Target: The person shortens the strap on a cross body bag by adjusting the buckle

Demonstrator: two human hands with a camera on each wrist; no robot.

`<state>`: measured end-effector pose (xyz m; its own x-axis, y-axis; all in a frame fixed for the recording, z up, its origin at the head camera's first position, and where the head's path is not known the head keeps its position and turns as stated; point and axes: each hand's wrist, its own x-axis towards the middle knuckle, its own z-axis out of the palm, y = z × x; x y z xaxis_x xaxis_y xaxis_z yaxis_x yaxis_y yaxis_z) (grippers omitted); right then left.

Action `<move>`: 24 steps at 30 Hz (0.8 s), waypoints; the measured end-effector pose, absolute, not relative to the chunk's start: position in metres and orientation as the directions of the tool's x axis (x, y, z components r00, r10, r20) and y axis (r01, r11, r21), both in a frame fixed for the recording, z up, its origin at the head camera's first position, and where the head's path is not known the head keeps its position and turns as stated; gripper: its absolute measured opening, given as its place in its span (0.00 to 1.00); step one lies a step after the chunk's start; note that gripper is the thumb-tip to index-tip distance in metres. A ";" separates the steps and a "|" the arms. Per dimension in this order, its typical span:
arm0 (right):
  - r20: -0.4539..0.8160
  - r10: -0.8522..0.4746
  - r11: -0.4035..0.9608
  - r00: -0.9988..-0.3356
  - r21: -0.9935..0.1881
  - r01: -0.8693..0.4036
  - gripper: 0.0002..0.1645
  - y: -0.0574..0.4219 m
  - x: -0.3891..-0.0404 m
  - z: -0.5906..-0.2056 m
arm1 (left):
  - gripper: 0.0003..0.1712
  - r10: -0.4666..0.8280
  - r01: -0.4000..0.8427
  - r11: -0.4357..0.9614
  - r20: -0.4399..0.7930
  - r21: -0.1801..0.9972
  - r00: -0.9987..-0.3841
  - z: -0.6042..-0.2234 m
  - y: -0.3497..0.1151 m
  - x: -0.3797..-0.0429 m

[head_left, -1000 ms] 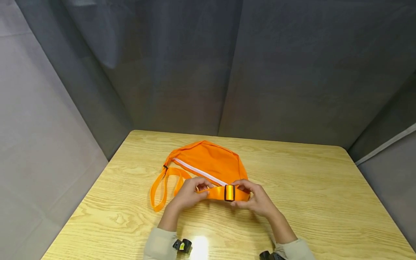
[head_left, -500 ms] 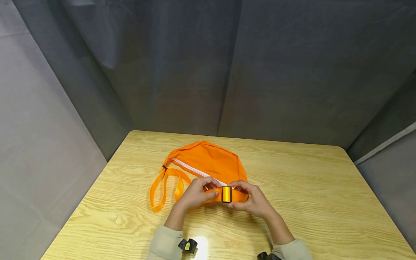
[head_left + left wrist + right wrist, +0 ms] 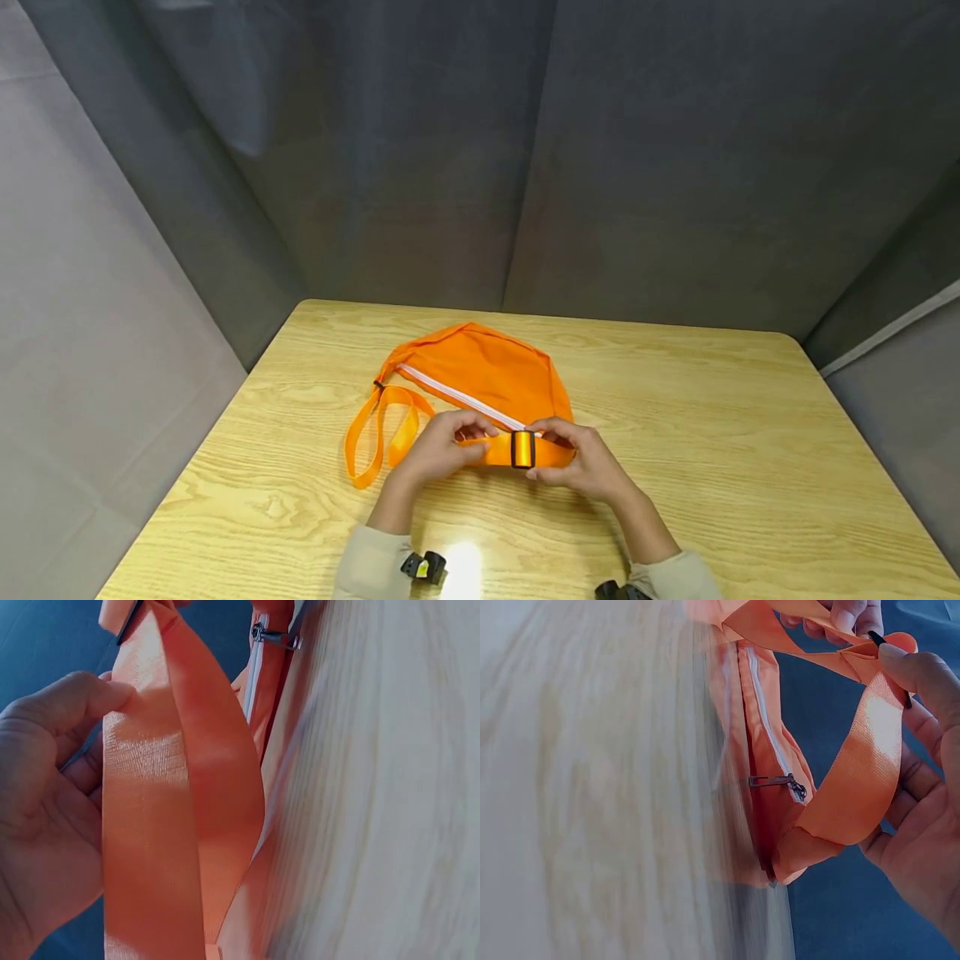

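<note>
An orange bag (image 3: pixel 487 367) with a white zipper (image 3: pixel 457 397) lies flat on the wooden table. Its wide orange strap (image 3: pixel 150 825) is raised off the near side, threaded through a black slide buckle (image 3: pixel 522 449). My left hand (image 3: pixel 442 446) pinches the strap just left of the buckle, thumb on the front face. On the other side my right hand (image 3: pixel 585 457) grips the buckle's edge; in the right wrist view its thumb presses the black bar from above. A metal zipper pull (image 3: pixel 771 781) hangs at the zipper's end.
A loose strap loop (image 3: pixel 367 442) with a small black ring (image 3: pixel 380 385) lies left of the hands. The wooden table (image 3: pixel 712 450) extends to both sides. Dark grey curtains (image 3: pixel 420 167) stand behind it.
My left hand moved right along the strap toward the buckle, then back left, lengthening the strap between. Both hands and the buckle sit slightly further left than a second ago.
</note>
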<state>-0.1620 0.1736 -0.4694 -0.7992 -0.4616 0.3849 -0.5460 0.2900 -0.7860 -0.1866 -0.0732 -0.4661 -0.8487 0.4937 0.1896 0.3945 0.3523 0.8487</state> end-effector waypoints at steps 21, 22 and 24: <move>0.367 -0.431 0.484 -0.824 -0.677 -0.554 0.28 0.182 -0.165 -0.478 | 0.07 0.495 0.405 0.402 0.177 0.821 -0.850 -0.468 -0.085 -0.188; 0.350 -0.428 0.506 -0.833 -0.671 -0.542 0.28 0.182 -0.164 -0.478 | 0.08 0.499 0.408 0.404 0.177 0.819 -0.849 -0.468 -0.083 -0.187; 0.319 -0.423 0.555 -0.848 -0.648 -0.521 0.28 0.182 -0.163 -0.477 | 0.08 0.500 0.406 0.410 0.171 0.817 -0.849 -0.469 -0.079 -0.185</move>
<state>-0.1632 0.1817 -0.4774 -0.8482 -0.4225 0.3195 -0.5208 0.5552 -0.6484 -0.1850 -0.0791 -0.4685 -0.8488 0.5002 0.1711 0.4061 0.4097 0.8168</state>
